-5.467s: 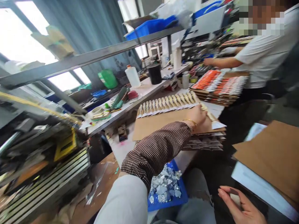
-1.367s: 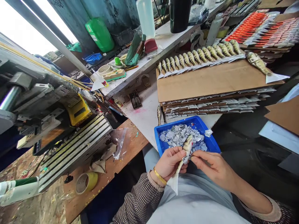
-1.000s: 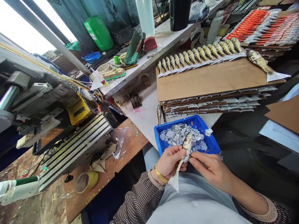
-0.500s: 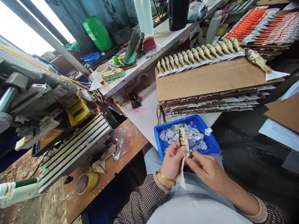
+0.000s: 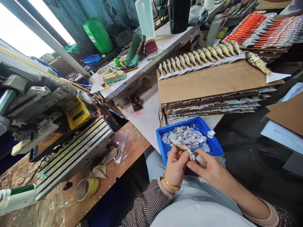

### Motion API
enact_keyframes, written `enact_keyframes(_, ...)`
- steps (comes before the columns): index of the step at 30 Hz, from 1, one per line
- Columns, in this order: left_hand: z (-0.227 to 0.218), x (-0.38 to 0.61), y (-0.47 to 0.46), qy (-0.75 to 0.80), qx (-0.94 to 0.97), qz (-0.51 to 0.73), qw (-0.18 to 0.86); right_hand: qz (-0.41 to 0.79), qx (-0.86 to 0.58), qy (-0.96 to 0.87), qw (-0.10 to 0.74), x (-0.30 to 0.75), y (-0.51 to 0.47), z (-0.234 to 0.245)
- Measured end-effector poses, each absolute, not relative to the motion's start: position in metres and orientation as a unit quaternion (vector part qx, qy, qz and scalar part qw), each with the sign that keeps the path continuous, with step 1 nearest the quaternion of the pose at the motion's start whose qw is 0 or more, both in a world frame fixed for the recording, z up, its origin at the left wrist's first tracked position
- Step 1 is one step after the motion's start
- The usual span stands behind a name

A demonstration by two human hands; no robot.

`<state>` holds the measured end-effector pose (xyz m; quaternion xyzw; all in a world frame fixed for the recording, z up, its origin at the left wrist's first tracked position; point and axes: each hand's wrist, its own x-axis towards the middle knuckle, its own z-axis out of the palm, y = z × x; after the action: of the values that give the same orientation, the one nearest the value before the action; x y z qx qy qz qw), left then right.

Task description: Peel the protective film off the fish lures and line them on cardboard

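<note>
My left hand is closed around a small fish-shaped lure and holds it level over my lap, its head pointing left. My right hand pinches the lure's tail end, where a white paper tab shows between the fingers. Just beyond the hands sits a blue tray filled with scraps of silver foil. Further back a stack of cardboard sheets carries a row of several matching lures, and one lure lies apart at the right end.
A single lure lies on the white table beside the stack. A machine with a ribbed metal bed stands at left, a tape roll in front of it. The shelf holds a green jug, bottles and tools. Orange lures sit far right.
Earlier my left arm reached to the lures on the cardboard. Since then both hands hold one lure at my lap; in the last half second it turned from upright to lying level.
</note>
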<state>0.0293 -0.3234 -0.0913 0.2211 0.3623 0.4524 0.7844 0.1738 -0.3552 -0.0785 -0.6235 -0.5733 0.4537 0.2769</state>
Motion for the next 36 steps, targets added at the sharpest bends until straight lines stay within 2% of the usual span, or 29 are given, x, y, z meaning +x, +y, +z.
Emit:
enact_keyframes(12, -0.090, 0.022, -0.325, 0.357, 0.242, 0.447, 0.783, 0.363, -0.598, -0.664, 0.264, 0.174, -0.352, -0.076)
enact_keyframes(22, -0.083, 0.021, -0.325, 0.381, 0.212, 0.441, 0.785, 0.177, -0.563, -0.762, 0.267, 0.176, -0.356, -0.081)
enact_keyframes(27, -0.079, 0.024, -0.325, 0.376, 0.216, 0.445, 0.784, 0.157, -0.553, -0.777, 0.256, 0.179, -0.358, -0.090)
enact_keyframes(36, -0.083, 0.025, -0.324, 0.374, 0.200, 0.442, 0.790, 0.179, -0.549, -0.753, 0.314, 0.176, -0.355, -0.085)
